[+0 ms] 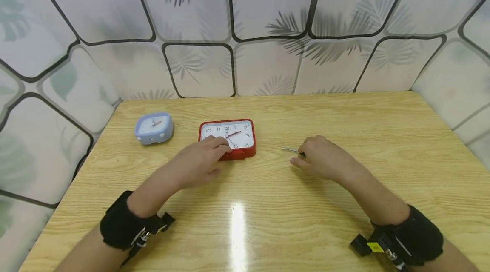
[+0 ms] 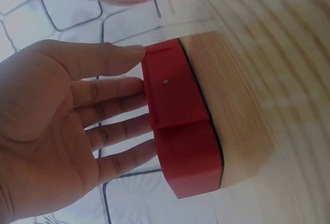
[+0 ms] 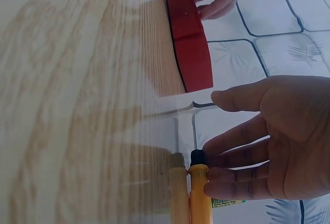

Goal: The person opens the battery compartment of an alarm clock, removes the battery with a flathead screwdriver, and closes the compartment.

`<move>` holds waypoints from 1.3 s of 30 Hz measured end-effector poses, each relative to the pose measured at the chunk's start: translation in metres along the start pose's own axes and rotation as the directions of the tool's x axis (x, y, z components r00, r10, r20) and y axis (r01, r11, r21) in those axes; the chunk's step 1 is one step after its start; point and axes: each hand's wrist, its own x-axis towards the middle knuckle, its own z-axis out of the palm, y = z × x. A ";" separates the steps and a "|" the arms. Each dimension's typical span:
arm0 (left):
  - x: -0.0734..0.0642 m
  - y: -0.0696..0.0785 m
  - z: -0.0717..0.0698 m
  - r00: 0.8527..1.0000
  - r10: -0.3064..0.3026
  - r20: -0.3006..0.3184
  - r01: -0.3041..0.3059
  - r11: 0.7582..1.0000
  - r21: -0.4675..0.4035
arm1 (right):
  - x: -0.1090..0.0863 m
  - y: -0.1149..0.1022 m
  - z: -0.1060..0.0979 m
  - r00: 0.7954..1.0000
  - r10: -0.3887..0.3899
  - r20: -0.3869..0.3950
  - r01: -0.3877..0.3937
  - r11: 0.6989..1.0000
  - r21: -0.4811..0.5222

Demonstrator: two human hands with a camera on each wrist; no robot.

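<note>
A red rectangular clock (image 1: 246, 127) lies face up on the table, its white dial showing numerals and hands. My left hand (image 1: 200, 159) reaches over its near left part, fingers extended across the dial; in the left wrist view the thumb tip is right at the red edge. In the side facing me, a small screw (image 2: 165, 81) shows. My right hand (image 1: 325, 158) is at a screwdriver with a yellow handle (image 3: 200, 198) and thin metal shaft (image 1: 290, 150). Its outstretched fingertips touch the handle near the black collar (image 3: 197, 156), the thumb held apart.
A small light-blue alarm clock (image 1: 154, 128) stands at the back left of the wooden table (image 1: 344, 114). Beyond the screwdriver handle, a green printed label (image 3: 227, 202) partly shows in the right wrist view. A patterned curtain (image 1: 264, 67) hangs behind the table's far edge.
</note>
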 end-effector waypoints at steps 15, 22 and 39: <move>-0.007 0.030 -0.005 0.975 0.206 0.081 -0.198 0.975 -0.097 | -0.001 -0.003 0.000 1.000 0.015 -0.008 -0.016 0.999 -0.029; -0.008 0.040 -0.005 0.964 0.250 0.093 -0.233 0.959 -0.162 | -0.001 -0.003 0.000 1.000 0.022 -0.004 -0.023 0.999 -0.035; 0.000 0.025 0.009 0.993 -0.072 0.091 0.086 0.983 -0.162 | -0.004 -0.009 -0.001 0.999 -0.001 -0.032 0.003 0.998 0.066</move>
